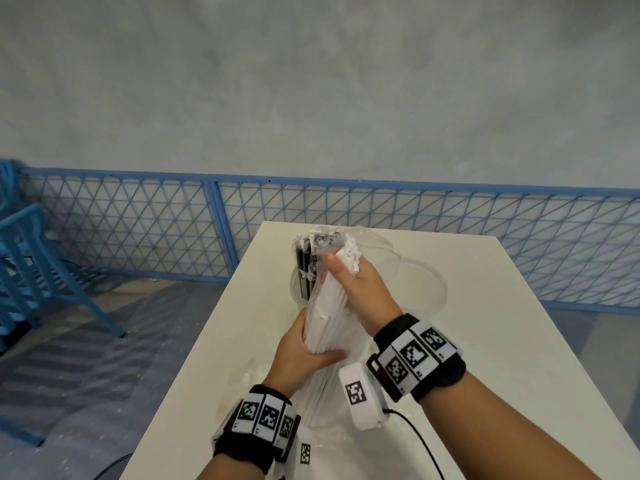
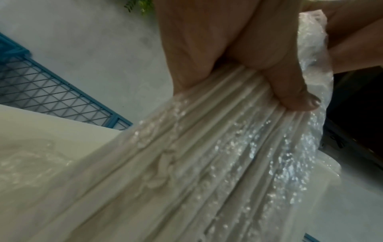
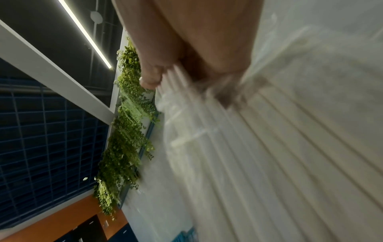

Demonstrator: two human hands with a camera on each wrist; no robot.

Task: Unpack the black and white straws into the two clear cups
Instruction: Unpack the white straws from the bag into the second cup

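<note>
Above the middle of the white table [image 1: 485, 341], both hands are wrapped around one bundle of white straws [image 1: 329, 317] and hold it off the surface, tilted so its far end leans away from the person. The left hand [image 1: 301, 355] grips the lower part of the bundle, fingers curled under it and thumb across the near side; the left wrist view shows the thumb [image 2: 290, 91] pressed on the ribbed straws through crinkled clear plastic wrap [image 2: 311, 114]. The right hand [image 1: 360, 289] clamps the upper part, thumb pointing up along the bundle and fingers closed behind it (the right wrist view is too blurred to tell finer detail of the grip). The straw tips stick out past the right hand at the top. The loose wrap trails down from the bundle toward the table near the wrists.

Just behind the white bundle, a bunch of black straws [image 1: 304, 268] stands upright in a clear cup [image 1: 298, 289], with clear film bunched around their tops. A second clear cup [image 1: 426, 282] sits to its right, partly hidden by the right hand; whether anything is in it I cannot tell. Both wrists wear black bands with square black-and-white markers [image 1: 412, 355]. Beyond the table runs a blue mesh fence [image 1: 138, 220] along a grey wall, with a blue chair [image 1: 34, 254] at far left.
</note>
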